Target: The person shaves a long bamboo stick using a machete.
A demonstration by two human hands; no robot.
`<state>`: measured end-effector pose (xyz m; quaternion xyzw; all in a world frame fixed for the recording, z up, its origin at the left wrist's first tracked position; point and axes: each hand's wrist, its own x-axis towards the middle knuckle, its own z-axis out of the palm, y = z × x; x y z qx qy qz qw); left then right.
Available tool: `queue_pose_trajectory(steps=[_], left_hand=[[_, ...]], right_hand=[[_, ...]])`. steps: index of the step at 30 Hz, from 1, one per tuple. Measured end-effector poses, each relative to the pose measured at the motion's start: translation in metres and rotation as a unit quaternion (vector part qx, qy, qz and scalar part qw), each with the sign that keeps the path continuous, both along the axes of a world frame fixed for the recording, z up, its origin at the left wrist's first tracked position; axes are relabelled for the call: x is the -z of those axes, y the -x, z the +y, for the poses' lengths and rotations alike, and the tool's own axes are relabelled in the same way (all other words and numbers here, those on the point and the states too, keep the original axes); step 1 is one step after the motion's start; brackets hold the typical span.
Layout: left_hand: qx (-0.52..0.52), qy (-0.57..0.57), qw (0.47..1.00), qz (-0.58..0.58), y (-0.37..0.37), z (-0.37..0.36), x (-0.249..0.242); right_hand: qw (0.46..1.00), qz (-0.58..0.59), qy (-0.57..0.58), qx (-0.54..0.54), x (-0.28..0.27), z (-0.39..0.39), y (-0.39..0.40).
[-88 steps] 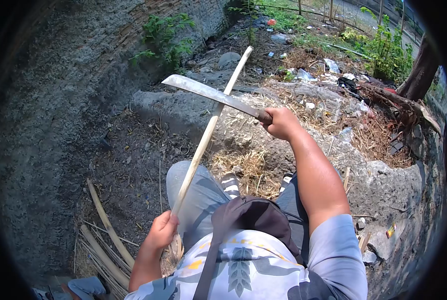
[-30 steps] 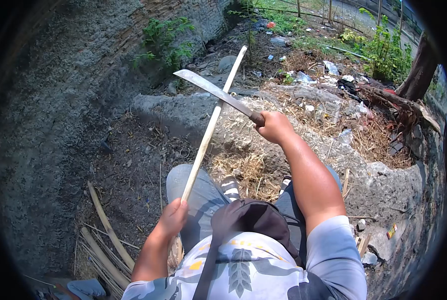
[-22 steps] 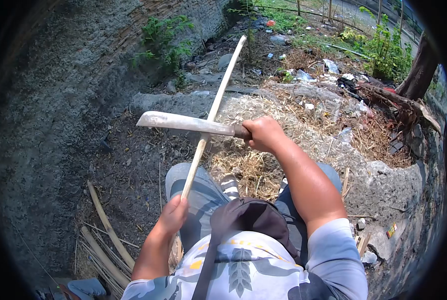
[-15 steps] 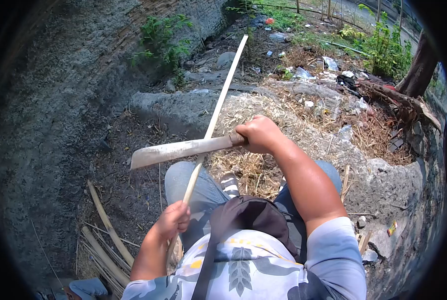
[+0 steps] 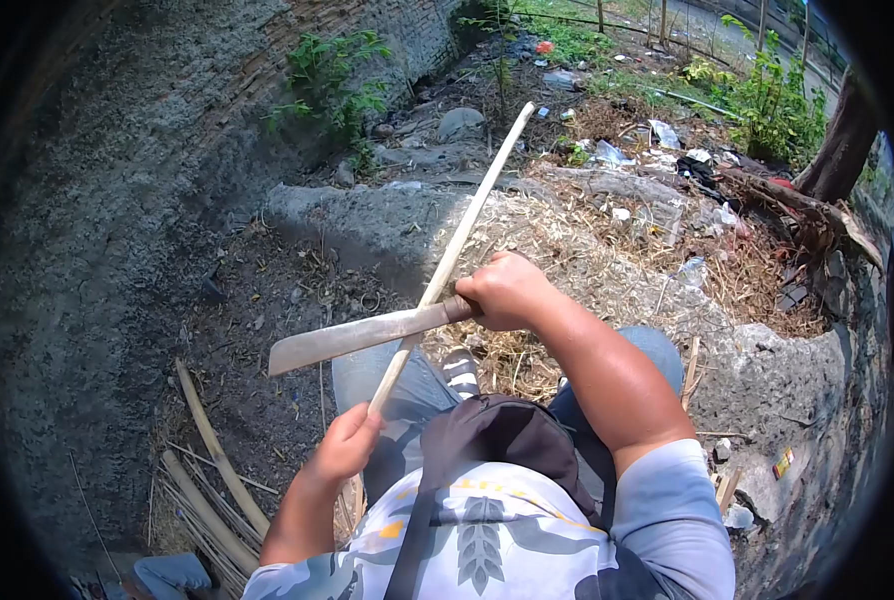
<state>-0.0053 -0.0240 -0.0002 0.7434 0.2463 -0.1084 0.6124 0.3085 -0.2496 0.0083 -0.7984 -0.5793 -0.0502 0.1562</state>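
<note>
Left hand [image 5: 348, 440]: fingers curled round the near part of a pale wooden stick [image 5: 479, 210], thumb along its upper side; slight blur on the fingers. Right hand [image 5: 504, 291]: fist closed round the handle of a machete [image 5: 352, 341].

Position: the stick slants from the left hand, over the left thigh [image 5: 369, 372], to a far end beyond the concrete ledge [image 5: 352, 222]. Whether anything props that far end, cannot tell. The machete lies across the upper side of the stick, near the right fist, its tip pointing left. Exact edge contact, cannot tell.

Surroundings: dark bag [image 5: 512, 438] at the lap; striped footwear [image 5: 460, 373] and dry shavings [image 5: 507, 358] beyond it; curved strips [image 5: 214, 450] on the ground to the left. Another person's trouser leg [image 5: 172, 572] at the near left corner.

Hazards (judgement): the blade crosses the stick just beyond the left hand, above the thigh. A skid along the smooth wood, from a knot or too much pull, could carry the edge into the fingers or the leg. The stick, seen gripped by one hand only, could roll or swing under sideways pressure. A shallow blade angle may skate; a steep one may dig in and jam.
</note>
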Motion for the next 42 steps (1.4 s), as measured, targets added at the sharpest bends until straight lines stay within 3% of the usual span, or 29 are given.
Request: queue_pose_trajectory(steps=[4, 9, 12, 15, 19, 23, 27, 29, 32, 33, 36, 39, 42], left_hand=[[0.05, -0.26, 0.959, -0.097, -0.001, -0.006, -0.003], [-0.009, -0.394, 0.914, -0.094, 0.004, -0.002, -0.018], [-0.007, -0.443, 0.895, -0.052, 0.005, -0.002, -0.034], [-0.005, -0.491, 0.869, -0.056, -0.002, -0.002, -0.037], [0.007, -0.512, 0.857, -0.064, -0.013, -0.006, -0.038], [-0.016, -0.525, 0.847, -0.084, -0.01, -0.001, -0.029], [-0.068, -0.537, 0.833, -0.115, 0.005, 0.014, -0.021], [-0.074, -0.545, 0.829, -0.1, 0.01, 0.014, -0.024], [-0.062, -0.549, 0.827, -0.104, 0.009, 0.015, -0.023], [-0.056, -0.548, 0.827, -0.11, 0.007, 0.013, -0.022], [-0.084, -0.436, 0.894, -0.053, -0.005, -0.002, -0.024], [-0.06, -0.393, 0.915, -0.07, -0.007, 0.001, -0.001], [-0.038, -0.376, 0.923, -0.074, 0.002, 0.006, 0.009]], right_hand=[[0.999, 0.002, 0.038, 0.009, 0.003, -0.001, 0.005], [0.951, 0.162, -0.001, 0.262, 0.003, -0.03, -0.042], [0.935, 0.203, -0.04, 0.289, 0.003, -0.04, -0.05], [0.948, 0.188, 0.007, 0.258, -0.01, -0.037, -0.035], [0.992, 0.049, 0.048, 0.11, -0.01, -0.014, -0.006], [0.998, 0.039, 0.003, 0.047, -0.002, -0.008, -0.01], [0.944, 0.206, -0.076, 0.247, 0.005, -0.023, -0.044], [0.906, 0.282, -0.119, 0.294, 0.007, -0.036, -0.058], [0.908, 0.263, -0.105, 0.308, 0.016, -0.042, -0.063], [0.92, 0.245, -0.093, 0.291, 0.015, -0.04, -0.059], [0.958, 0.192, -0.028, 0.212, 0.009, -0.025, -0.035], [0.989, 0.103, 0.067, 0.08, -0.003, -0.008, -0.008], [0.991, 0.073, 0.107, 0.04, 0.0, -0.002, -0.006]])
